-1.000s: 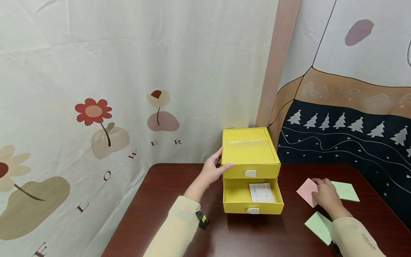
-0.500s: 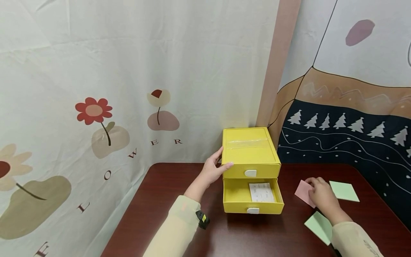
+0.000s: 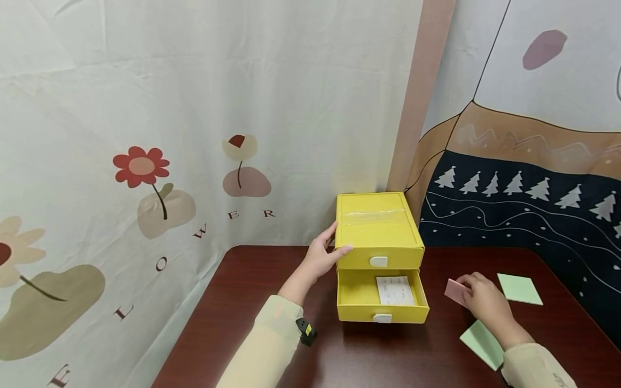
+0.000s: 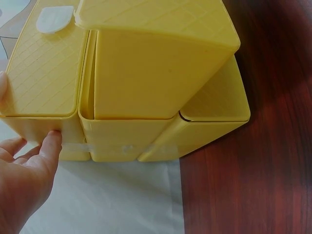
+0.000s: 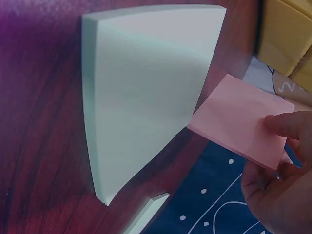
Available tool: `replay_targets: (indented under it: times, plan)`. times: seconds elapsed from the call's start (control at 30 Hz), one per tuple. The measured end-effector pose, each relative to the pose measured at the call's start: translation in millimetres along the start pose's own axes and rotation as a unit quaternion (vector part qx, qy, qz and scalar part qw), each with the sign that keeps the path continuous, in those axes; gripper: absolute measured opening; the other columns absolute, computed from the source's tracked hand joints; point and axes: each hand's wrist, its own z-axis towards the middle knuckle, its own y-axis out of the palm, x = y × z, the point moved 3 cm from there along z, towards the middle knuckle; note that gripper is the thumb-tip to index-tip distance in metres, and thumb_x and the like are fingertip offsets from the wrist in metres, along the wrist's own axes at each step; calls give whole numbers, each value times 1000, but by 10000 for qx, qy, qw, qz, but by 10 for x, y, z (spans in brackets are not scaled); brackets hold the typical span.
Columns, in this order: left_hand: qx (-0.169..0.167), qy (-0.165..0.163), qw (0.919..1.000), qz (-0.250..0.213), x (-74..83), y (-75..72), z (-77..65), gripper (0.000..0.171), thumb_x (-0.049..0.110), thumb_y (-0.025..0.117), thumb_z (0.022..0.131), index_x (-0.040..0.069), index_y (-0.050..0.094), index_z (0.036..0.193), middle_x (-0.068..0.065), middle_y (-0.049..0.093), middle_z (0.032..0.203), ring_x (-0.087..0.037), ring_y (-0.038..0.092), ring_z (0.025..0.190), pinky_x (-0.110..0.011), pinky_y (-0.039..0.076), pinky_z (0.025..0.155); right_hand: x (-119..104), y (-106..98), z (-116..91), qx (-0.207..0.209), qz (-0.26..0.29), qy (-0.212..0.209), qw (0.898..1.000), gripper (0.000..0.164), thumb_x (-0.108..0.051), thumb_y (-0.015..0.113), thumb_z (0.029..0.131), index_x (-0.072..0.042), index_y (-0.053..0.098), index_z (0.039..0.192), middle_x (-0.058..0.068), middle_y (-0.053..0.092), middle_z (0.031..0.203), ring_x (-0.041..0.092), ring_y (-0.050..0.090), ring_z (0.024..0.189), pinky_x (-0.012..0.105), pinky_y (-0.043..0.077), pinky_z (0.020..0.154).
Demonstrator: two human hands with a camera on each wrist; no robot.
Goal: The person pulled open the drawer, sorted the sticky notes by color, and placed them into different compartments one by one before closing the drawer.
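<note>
A yellow drawer box (image 3: 378, 221) stands at the back of the table, its middle drawer (image 3: 356, 313) pulled out with a printed white paper (image 3: 395, 291) inside. My left hand (image 3: 321, 257) rests against the box's left side, thumb lying over the upper front edge. In the left wrist view, straight fingers (image 4: 51, 144) touch the yellow side wall. On the right, my right hand (image 3: 487, 303) pinches a pink sticky note pad (image 5: 239, 122) between thumb and fingers, the pad tilted. Its lower fingers are partly hidden behind the pad in the right wrist view.
One pale green sticky note pad (image 3: 520, 289) lies right of my right hand. Another green pad (image 3: 482, 344) lies nearer, beside the right forearm. A printed curtain (image 3: 291, 108) hangs behind the dark red table (image 3: 262, 280).
My right hand has moved slightly left and taken the pink pad with it, tipping it up from lying flat. The left hand and the drawer box stay put.
</note>
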Motion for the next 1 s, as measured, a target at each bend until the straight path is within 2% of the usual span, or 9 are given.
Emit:
replay_targets:
  times: [0.13,0.27,0.5,0.8,1.0]
  plan:
    - [19,40,10000,31,14,0,-13,75,27,63,81,14,19,141,-6,29,139,-20,29,126,-40,32,96,-16,9,-5,-31,-24,17,10000,13,-6,65,76,-10,64,89,10,55,89,25,54,73,43,44,59]
    - [-12,75,10000,-19,15,2,-11,75,26,63,81,13,19,141,-6,29,139,-21,30,125,-42,31,96,-35,-15,-14,120,-20,-71,9999,15,-4,67,73,-13,66,85,6,56,88,27,54,76,45,43,62]
    - [-3,95,9999,-57,16,6,-5,76,26,63,81,13,19,141,-6,30,139,-20,30,125,-42,31,97,-101,-101,-51,709,11,-398,9967,19,-3,69,67,-15,68,82,0,56,83,23,52,74,41,42,57]
    - [0,53,10000,6,21,5,-16,76,27,63,81,14,19,141,-5,29,139,-19,29,126,-39,32,96,-166,-172,-101,1041,34,-534,9931,18,-3,69,67,-14,69,82,-2,56,85,18,48,73,32,38,53]
    - [2,62,10000,-35,27,7,-17,76,26,63,81,14,19,141,-6,28,140,-19,28,126,-41,31,96,-223,-219,-144,1296,82,-659,9893,18,-4,70,65,-14,69,80,-3,55,86,15,45,73,30,36,51]
